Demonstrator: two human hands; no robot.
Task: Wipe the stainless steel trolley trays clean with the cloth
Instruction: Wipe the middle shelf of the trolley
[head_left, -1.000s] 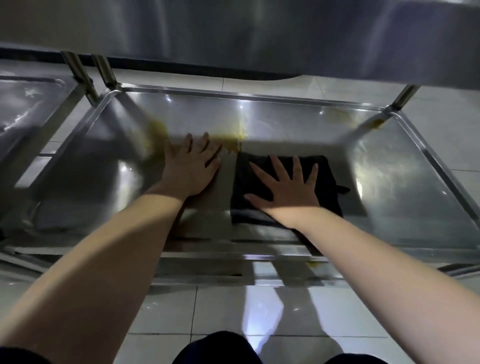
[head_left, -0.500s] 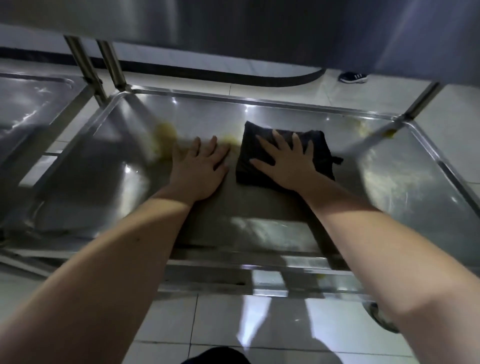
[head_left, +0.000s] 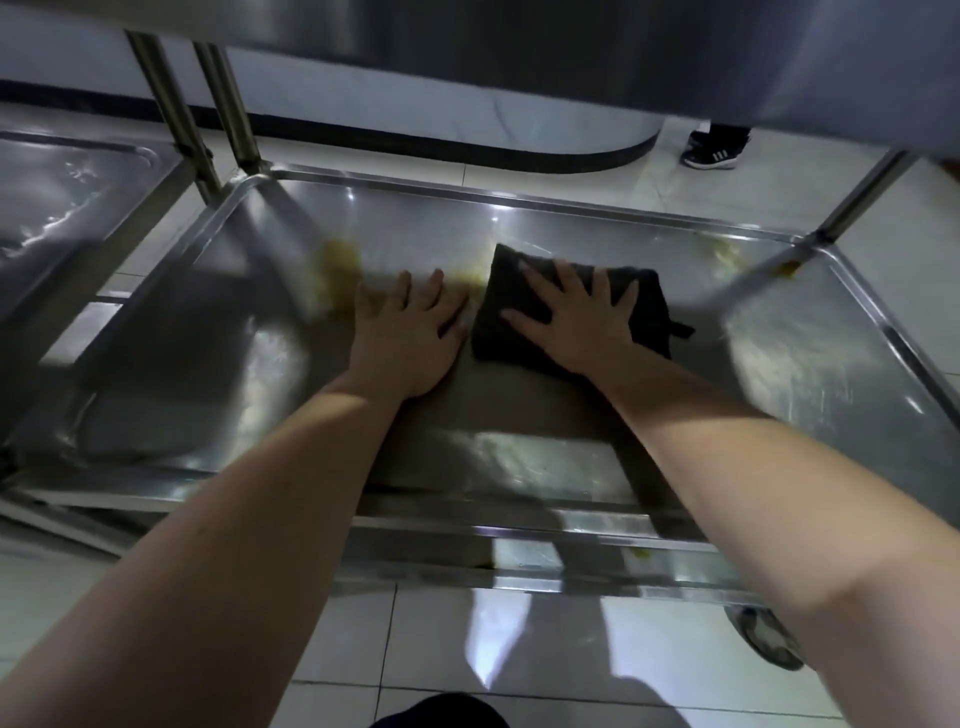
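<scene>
A stainless steel trolley tray (head_left: 218, 395) fills the middle of the view. A folded black cloth (head_left: 649, 306) lies on it, right of centre. My right hand (head_left: 576, 317) presses flat on the cloth with fingers spread. My left hand (head_left: 410, 332) rests flat on the bare steel just left of the cloth. Yellowish smears mark the tray: one patch (head_left: 337, 265) left of my left hand, a small one (head_left: 470, 273) by the cloth's far left corner, and bits (head_left: 727, 254) near the far right corner.
An upper steel shelf (head_left: 571, 57) overhangs the tray at the top. Upright posts (head_left: 234, 104) stand at the far left corner, another post (head_left: 862, 192) at the far right. A second steel tray (head_left: 62, 208) lies to the left. A person's shoe (head_left: 714, 150) stands on the tiled floor beyond.
My right hand slid the cloth away from me, from the tray's middle toward its far side, then held about still. My left hand stayed in place on the steel.
</scene>
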